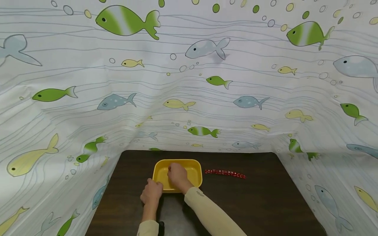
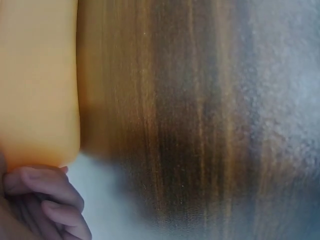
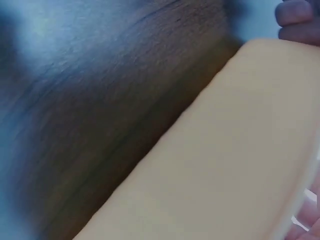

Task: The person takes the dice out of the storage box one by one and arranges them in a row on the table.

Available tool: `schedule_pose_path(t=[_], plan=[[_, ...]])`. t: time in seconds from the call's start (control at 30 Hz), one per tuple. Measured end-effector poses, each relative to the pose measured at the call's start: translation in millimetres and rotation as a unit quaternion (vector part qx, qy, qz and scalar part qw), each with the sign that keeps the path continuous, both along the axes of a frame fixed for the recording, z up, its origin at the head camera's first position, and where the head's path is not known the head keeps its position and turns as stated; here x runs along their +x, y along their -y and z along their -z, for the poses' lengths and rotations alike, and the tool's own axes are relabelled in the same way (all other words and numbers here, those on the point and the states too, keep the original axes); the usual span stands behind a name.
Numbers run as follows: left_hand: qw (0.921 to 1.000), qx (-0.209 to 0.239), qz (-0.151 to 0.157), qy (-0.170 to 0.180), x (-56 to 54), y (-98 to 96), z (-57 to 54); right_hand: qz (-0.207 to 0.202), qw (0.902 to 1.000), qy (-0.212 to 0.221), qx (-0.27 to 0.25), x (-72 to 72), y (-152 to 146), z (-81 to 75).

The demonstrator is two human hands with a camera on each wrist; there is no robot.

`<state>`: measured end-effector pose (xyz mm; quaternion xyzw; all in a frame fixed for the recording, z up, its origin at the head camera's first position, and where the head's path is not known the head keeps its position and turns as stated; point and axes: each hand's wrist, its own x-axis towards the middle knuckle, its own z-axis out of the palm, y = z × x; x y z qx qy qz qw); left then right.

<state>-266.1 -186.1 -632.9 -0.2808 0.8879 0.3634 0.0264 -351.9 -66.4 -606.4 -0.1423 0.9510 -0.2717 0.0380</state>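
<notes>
A yellow plastic tray (image 1: 195,175) with rounded corners sits at the far middle of the dark table. At its near left corner my left hand (image 1: 152,191) grips the rim. Curled fingers of that hand (image 2: 47,195) show against the tray's wall (image 2: 40,75) in the left wrist view. My right hand (image 1: 178,175) reaches over the near side into the tray with bent fingers. The tray wall (image 3: 220,140) mostly hides those fingers in the right wrist view, so whatever they hold cannot be made out. To the tray's right, small red dice (image 1: 225,172) lie in a row.
The dark wooden tabletop (image 1: 260,203) extends to both sides of the tray. Hanging white sheeting (image 1: 177,85) printed with fish encloses the table at the back and both sides. A greyish area (image 1: 174,213) lies between my forearms, in front of the tray.
</notes>
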Motion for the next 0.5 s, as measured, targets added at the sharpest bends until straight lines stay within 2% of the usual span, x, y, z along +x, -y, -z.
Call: schedule_pose_path(t=[0.3,0.5], plan=[[0.9999,0.005,0.005,0.008,1.7,1.5,0.1,0.021,0.9985,0.003,-0.050,4.1,-29,-19.0],[0.9998,0.009,0.018,0.006,-0.2,3.1,0.0,0.044,0.9969,-0.028,-0.058,6.3,-51,-32.6]])
